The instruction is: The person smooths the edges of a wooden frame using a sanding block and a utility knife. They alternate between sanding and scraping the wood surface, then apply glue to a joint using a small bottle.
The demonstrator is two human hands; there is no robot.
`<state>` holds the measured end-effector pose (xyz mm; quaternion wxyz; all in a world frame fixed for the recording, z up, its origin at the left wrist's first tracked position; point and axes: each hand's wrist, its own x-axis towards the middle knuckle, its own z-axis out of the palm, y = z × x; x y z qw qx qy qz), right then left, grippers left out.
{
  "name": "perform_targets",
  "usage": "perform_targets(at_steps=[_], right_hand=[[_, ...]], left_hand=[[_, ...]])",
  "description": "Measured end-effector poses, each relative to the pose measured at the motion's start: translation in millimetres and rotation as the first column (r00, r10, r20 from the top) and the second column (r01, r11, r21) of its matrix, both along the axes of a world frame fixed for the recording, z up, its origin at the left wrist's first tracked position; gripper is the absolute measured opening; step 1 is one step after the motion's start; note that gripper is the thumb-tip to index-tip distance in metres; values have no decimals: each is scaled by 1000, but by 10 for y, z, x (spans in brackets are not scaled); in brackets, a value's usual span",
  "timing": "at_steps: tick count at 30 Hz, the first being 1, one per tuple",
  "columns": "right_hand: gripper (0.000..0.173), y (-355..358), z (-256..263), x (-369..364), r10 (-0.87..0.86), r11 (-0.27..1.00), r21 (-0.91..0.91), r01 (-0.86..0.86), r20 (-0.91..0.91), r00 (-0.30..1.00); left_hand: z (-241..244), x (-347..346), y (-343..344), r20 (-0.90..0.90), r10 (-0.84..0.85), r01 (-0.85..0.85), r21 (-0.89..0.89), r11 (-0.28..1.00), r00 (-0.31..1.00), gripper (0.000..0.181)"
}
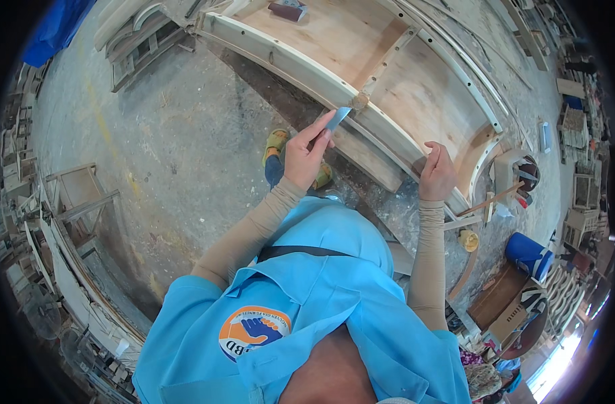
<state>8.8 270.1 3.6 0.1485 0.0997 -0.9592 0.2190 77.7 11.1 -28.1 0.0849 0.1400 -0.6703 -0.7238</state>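
My left hand [306,156] pinches a flat metal scraper blade [338,118] between thumb and fingers. The blade's far end lies beside a brown filler-like patch [359,100] on the front rail of a curved wooden furniture frame [307,68]; whether they touch is unclear. Pale plywood panels [428,96] fill the frame, and dark holes dot its rails. My right hand [438,172] is over the frame's near rail toward the right end, fingers curled. Its fingertips are partly hidden, so I cannot tell whether it grips anything.
A rolled piece of brown sandpaper [287,10] lies on the far panel. Right of the frame are a container with tools [514,174], a yellow cup [468,240] and a blue bucket [529,256]. Wooden frames [83,202] stand left. A board [370,159] lies below the rail.
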Motion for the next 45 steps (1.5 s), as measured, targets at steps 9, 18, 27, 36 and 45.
perform_targets(at_steps=[9, 18, 27, 36, 45], right_hand=[[24, -12, 1, 5, -4, 1000, -1, 4, 13, 1000], [22, -14, -17, 7, -15, 1000, 14, 15, 4, 1000], [23, -3, 2, 0, -5, 1000, 3, 5, -2, 1000], [27, -15, 7, 12, -19, 1000, -8, 19, 25, 1000], [22, -46, 10, 9, -11, 1000, 3, 11, -11, 1000]], left_hand=[[-29, -22, 6, 18, 0, 0, 0, 1000, 1000, 41], [-13, -44, -132, -2, -266, 264, -121, 957, 964, 39], [16, -63, -202, -15, -64, 63, -47, 997, 998, 38], [8, -92, -158, -42, -70, 67, -76, 995, 997, 38], [174, -57, -167, 86, -173, 179, -71, 981, 981, 39]])
